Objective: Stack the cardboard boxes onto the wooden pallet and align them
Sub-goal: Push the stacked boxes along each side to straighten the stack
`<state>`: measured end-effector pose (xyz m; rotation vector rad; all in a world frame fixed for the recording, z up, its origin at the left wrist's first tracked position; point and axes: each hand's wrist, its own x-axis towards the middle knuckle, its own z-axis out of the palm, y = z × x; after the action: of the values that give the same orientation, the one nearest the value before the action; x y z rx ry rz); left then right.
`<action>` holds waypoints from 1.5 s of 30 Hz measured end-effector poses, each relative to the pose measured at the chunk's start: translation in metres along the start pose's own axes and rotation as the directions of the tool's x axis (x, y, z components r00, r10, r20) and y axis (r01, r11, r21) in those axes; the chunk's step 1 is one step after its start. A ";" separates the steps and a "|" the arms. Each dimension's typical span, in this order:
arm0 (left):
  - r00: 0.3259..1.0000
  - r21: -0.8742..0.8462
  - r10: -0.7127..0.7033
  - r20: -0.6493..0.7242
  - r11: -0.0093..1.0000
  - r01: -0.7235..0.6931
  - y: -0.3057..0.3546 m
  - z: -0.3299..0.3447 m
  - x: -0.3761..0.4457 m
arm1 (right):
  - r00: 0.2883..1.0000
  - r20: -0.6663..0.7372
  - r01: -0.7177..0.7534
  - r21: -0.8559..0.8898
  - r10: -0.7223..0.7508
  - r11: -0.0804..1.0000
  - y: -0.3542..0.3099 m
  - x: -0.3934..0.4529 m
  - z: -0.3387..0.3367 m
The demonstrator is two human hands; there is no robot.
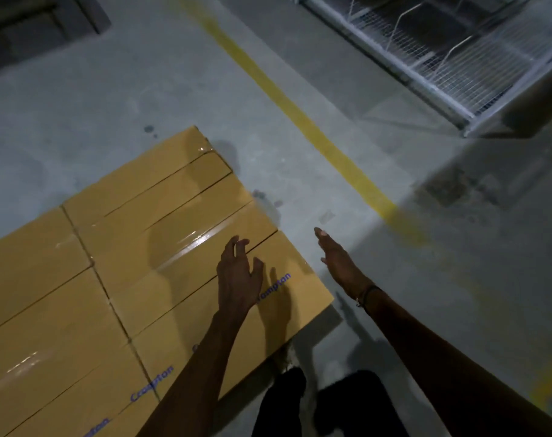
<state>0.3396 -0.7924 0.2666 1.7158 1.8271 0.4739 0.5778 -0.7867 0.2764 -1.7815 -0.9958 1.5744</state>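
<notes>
grey concrete floor (142, 89), yellow line (303, 121)

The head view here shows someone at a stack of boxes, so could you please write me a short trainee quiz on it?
1. True or false: the left hand is over the top of the cardboard boxes.
2. Where is the right hand? A) gripping a box, B) out past the stack's right edge over the concrete floor, C) on the yellow floor line.
3. Fill in: the right wrist wears a dark ____.

Key
1. True; its fingers are loosely bent and hold nothing.
2. B; its fingers are straight and it holds nothing.
3. Band.
</notes>
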 end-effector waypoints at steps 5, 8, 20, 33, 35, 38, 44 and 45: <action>1.000 -0.023 -0.031 -0.002 0.999 0.031 -0.016 0.060 0.044 | 0.996 0.085 -0.023 -0.012 0.024 1.000 0.023 0.089 0.021; 0.998 -0.028 -0.053 -0.034 0.998 0.053 -0.034 0.099 0.067 | 0.990 0.130 -0.059 -0.027 0.062 0.998 0.049 0.149 0.035; 0.979 0.140 -0.161 -0.126 0.974 0.178 -0.071 0.197 0.112 | 0.946 0.304 -0.114 -0.019 0.114 0.993 0.116 0.261 0.084; 0.969 0.233 -0.166 -0.181 0.951 0.206 -0.070 0.216 0.116 | 0.935 0.352 -0.059 0.036 0.042 0.998 0.131 0.261 0.092; 0.968 0.245 -0.170 -0.184 0.946 0.213 -0.069 0.217 0.116 | 0.922 0.381 -0.091 0.047 0.066 0.995 0.129 0.263 0.085; 0.970 0.226 -0.161 -0.182 0.953 0.201 -0.071 0.216 0.115 | 0.920 0.377 -0.165 0.120 0.109 0.979 0.139 0.271 0.066; 0.962 0.209 -0.147 -0.228 0.958 0.196 -0.070 0.217 0.115 | 0.945 0.277 -0.201 0.063 0.177 0.978 0.182 0.305 0.050; 0.961 0.199 -0.153 -0.232 0.959 0.201 -0.069 0.216 0.116 | 0.941 0.288 -0.199 0.042 0.179 0.979 0.186 0.311 0.051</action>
<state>0.4217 -0.7141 0.0387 1.6729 2.2412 0.4066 0.5698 -0.6417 -0.0593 -1.6757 -0.9020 2.0033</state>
